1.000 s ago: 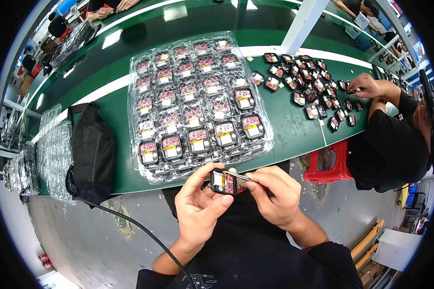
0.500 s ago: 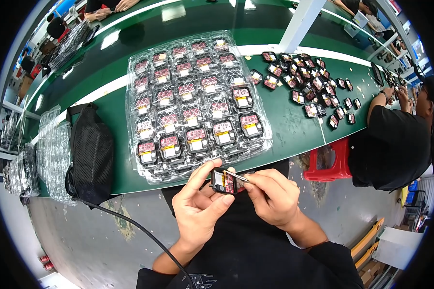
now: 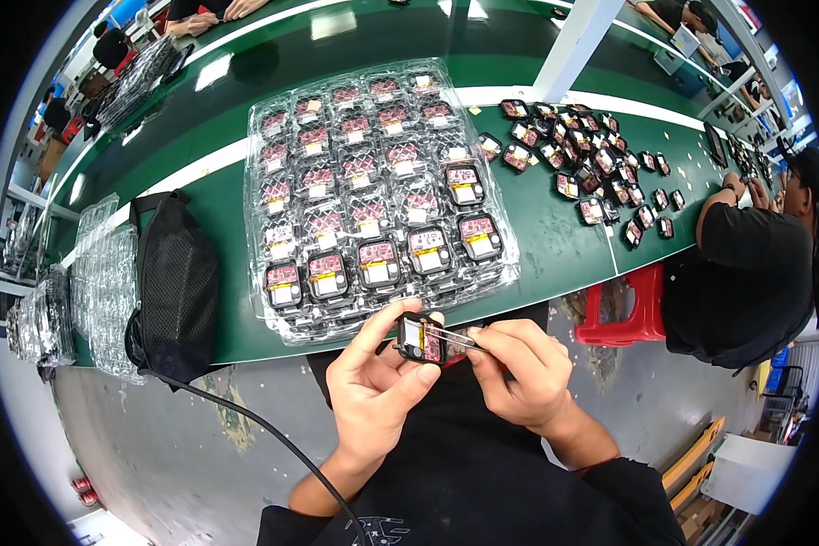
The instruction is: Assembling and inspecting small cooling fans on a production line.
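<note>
Between the thumb and fingers of my left hand (image 3: 374,369) is a small black-framed electronic module (image 3: 414,338), with a pale battery block, a yellow strip and a red circuit board. My right hand (image 3: 525,369) pinches a pair of metal tweezers (image 3: 455,337). Their tips reach over the red board; whether they touch it I cannot tell. Just beyond my hands lies a stack of clear plastic trays (image 3: 273,218). Similar modules sit uncovered in the nearest row, such as one with a white block (image 3: 378,264); those farther back show through clear plastic.
A loose pile of similar modules (image 3: 601,159) covers the green bench (image 3: 537,237) to the right. A black mesh bag (image 3: 180,291) and more clear trays (image 3: 107,300) stand left. A black cable (image 3: 264,428) crosses below. A person (image 3: 737,273) works at right near a red stool (image 3: 621,309).
The tweezers' two arms now show spread apart, their tips over the red board. My left hand keeps its hold on the module. The view has shifted slightly.
</note>
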Motion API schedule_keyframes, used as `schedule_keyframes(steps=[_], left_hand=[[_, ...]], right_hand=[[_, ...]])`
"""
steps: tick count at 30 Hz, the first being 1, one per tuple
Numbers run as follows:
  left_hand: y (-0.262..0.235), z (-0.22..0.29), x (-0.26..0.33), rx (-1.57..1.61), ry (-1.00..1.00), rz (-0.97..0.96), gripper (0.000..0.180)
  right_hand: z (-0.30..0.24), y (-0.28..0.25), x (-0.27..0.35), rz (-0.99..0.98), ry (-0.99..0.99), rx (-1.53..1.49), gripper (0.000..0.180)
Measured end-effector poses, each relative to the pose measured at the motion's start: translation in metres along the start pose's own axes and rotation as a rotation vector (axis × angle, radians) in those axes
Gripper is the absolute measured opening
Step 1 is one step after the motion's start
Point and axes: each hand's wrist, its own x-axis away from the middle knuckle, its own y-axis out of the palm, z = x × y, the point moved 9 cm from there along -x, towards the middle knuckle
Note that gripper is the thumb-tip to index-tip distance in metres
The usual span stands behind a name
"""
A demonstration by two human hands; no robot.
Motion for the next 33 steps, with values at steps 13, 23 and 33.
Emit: schedule_keyframes(steps=[13, 23, 33], left_hand=[[0.001, 0.001, 0.0, 0.001, 0.001, 0.005, 0.062], [-0.003, 0.024, 0.001, -0.327, 0.22, -0.049, 0.061], [0.042, 0.062, 0.005, -1.097, 0.964, -0.069, 0.075]], right_hand=[[-0.003, 0.0, -0.004, -0.01, -0.049, 0.028, 0.025], [0.01, -0.006, -0.019, -0.071, 0.015, -0.048, 0.021], [-0.007, 0.006, -0.044, -0.076, 0.086, -0.356, 0.029]])
